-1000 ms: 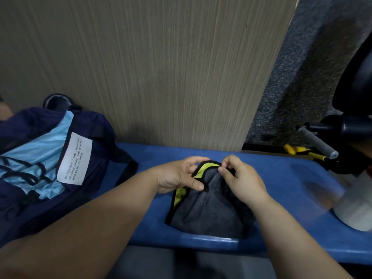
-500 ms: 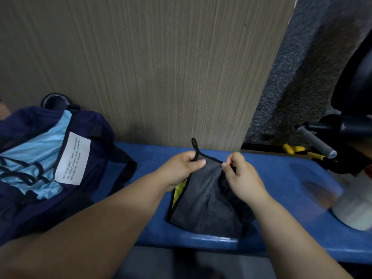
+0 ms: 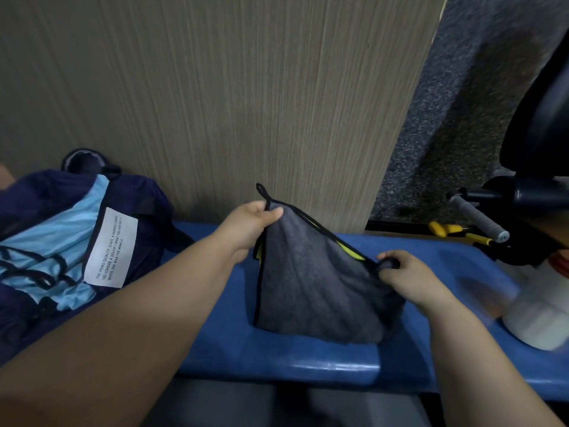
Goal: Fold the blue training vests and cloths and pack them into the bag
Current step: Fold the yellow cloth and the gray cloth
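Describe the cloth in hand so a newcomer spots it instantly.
Find the blue bench below the wood-grain panel. Mid-bench, the left hand and right hand pinch a grey cloth by its corners. Unlike the navy bag leftward, it has black edging, a loop and yellow backing.

Counter (image 3: 308,359) runs across the lower half of the frame, with a panel (image 3: 215,87) standing right behind it. Bag (image 3: 30,318) sits at frame left, by the counter's left end; a vest (image 3: 46,251) lies inside, with a label (image 3: 112,246) at its right. Cloth (image 3: 311,291) is at centre, its bottom edge on the counter. Your hands hold its top corners: left hand (image 3: 249,224) at centre, right hand (image 3: 409,278) lower and to the right. Container (image 3: 542,315) stands on the counter at the right edge. Hand tool (image 3: 446,231) lies behind the counter, right of the panel.
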A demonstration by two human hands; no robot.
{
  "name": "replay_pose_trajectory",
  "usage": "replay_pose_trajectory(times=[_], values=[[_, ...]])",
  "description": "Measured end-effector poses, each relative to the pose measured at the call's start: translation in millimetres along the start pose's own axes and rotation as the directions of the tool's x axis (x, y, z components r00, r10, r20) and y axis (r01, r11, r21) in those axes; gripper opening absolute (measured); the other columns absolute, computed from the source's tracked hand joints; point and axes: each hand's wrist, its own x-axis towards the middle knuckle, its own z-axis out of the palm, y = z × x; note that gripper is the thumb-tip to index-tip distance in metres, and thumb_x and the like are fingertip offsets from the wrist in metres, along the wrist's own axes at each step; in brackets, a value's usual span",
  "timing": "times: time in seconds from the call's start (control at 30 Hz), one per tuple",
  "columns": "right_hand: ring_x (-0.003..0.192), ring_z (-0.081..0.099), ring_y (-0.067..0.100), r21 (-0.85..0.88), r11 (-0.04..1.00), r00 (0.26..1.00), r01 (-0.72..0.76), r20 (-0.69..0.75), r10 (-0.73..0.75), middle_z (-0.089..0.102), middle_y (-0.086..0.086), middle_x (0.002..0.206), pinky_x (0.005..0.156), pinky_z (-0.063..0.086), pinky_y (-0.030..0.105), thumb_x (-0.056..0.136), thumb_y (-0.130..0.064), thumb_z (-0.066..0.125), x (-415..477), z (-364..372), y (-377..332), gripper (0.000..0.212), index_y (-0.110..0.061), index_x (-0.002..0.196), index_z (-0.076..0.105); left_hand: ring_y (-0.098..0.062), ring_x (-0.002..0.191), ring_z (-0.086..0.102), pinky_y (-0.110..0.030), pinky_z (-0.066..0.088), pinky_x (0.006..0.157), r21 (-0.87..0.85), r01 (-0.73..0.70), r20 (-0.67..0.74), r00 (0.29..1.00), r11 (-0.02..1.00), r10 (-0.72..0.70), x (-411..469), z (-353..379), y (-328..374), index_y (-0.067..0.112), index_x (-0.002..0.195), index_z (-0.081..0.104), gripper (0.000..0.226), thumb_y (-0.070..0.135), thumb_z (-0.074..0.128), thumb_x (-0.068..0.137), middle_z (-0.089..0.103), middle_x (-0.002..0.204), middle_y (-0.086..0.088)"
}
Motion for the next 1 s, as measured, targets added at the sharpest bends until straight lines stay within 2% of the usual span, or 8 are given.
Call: replay_pose_trajectory(times=[0.13, 0.27, 0.5, 0.57, 0.73, 0.8, 0.9, 1.0], values=[[0.105, 0.062, 0.033, -0.075, 0.997, 0.983, 0.007, -0.180, -0.020, 0.069, 0.015, 0.102, 0.078, 0.042, 0.032, 0.085, -0.011, 0.067, 3.8, -5.9, 1.7, 0.017, -0.010, 0.102, 0.069, -0.013, 0.089, 0.067, -0.022, 0.049, 0.071, -0.005, -0.059, -0.056, 0.997, 0.998, 0.059, 3.1, -11.1, 22.2, 0.016, 0.099, 0.067, 0.011, 0.021, 0.057, 0.098, 0.072, 0.099, -0.003], [0.093, 0.061, 0.030, 0.047, 0.988, 0.915, 0.144, -0.386, -0.115, 0.066, 0.006, 0.087, 0.073, 0.042, 0.035, 0.089, -0.026, 0.067, -0.9, -9.6, -14.0, 0.011, -0.017, 0.092, 0.062, -0.011, 0.087, 0.066, -0.020, 0.050, 0.066, 0.021, -0.171, -0.188, 0.967, 0.985, 0.172, 3.2, -18.1, 47.1, 0.020, 0.097, 0.062, 0.011, 0.022, 0.052, 0.101, 0.070, 0.097, 0.002], [0.081, 0.053, 0.012, 0.295, 0.817, 0.803, 0.495, -0.514, -0.301, 0.057, -0.009, 0.079, 0.077, 0.043, 0.036, 0.086, -0.038, 0.062, -15.9, -17.7, -48.2, 0.009, -0.035, 0.084, 0.054, -0.017, 0.088, 0.058, -0.033, 0.049, 0.080, 0.285, -0.496, -0.293, 0.770, 0.820, 0.567, -6.7, -34.1, 82.6, 0.019, 0.093, 0.053, 0.011, 0.024, 0.048, 0.101, 0.060, 0.093, -0.002], [0.086, 0.056, 0.013, 0.359, 0.774, 0.802, 0.522, -0.514, -0.303, 0.061, -0.005, 0.085, 0.081, 0.046, 0.037, 0.083, -0.039, 0.060, -19.4, -22.9, -55.4, 0.009, -0.032, 0.087, 0.055, -0.015, 0.086, 0.058, -0.033, 0.050, 0.077, 0.222, -0.483, -0.287, 0.798, 0.847, 0.530, -9.2, -36.1, 91.9, 0.023, 0.088, 0.055, 0.014, 0.024, 0.049, 0.101, 0.061, 0.089, 0.000], [0.101, 0.067, 0.030, 0.573, 0.721, 0.904, 0.390, -0.385, -0.184, 0.071, 0.009, 0.106, 0.089, 0.054, 0.046, 0.092, -0.026, 0.065, -17.3, -24.0, -54.9, 0.010, -0.020, 0.100, 0.065, -0.021, 0.093, 0.064, -0.034, 0.054, 0.077, 0.195, -0.203, -0.276, 0.927, 0.960, 0.252, -1.5, -36.6, 87.7, 0.016, 0.102, 0.061, 0.010, 0.022, 0.054, 0.100, 0.067, 0.103, -0.007], [0.095, 0.067, 0.027, 0.638, 0.711, 0.941, 0.296, -0.323, -0.102, 0.071, 0.010, 0.102, 0.083, 0.055, 0.041, 0.096, -0.022, 0.060, -9.2, -19.7, -47.8, 0.013, -0.012, 0.102, 0.064, -0.023, 0.095, 0.063, -0.035, 0.053, 0.080, 0.150, -0.098, -0.294, 0.946, 0.984, 0.139, 5.8, -35.6, 76.3, 0.011, 0.111, 0.059, 0.015, 0.019, 0.056, 0.098, 0.065, 0.108, -0.010], [0.083, 0.062, 0.026, 0.721, 0.671, 0.972, 0.173, -0.236, 0.003, 0.066, 0.012, 0.091, 0.066, 0.053, 0.031, 0.099, -0.016, 0.054, 7.1, -11.3, -36.1, 0.014, -0.005, 0.105, 0.059, -0.024, 0.084, 0.059, -0.030, 0.047, 0.072, 0.098, 0.047, -0.279, 0.960, 0.994, -0.018, 17.4, -37.4, 52.0, 0.003, 0.101, 0.062, 0.010, 0.011, 0.058, 0.096, 0.062, 0.091, -0.014], [0.073, 0.061, 0.020, 0.806, 0.589, 0.991, 0.060, -0.120, 0.063, 0.060, 0.011, 0.091, 0.058, 0.052, 0.027, 0.098, -0.005, 0.052, 20.6, 4.4, -23.1, 0.025, -0.017, 0.119, 0.046, -0.024, 0.092, 0.058, -0.030, 0.046, 0.076, 0.063, 0.119, -0.307, 0.947, 0.991, -0.094, 27.7, -34.7, 22.7, 0.009, 0.111, 0.060, 0.019, 0.006, 0.061, 0.092, 0.062, 0.112, -0.019]])
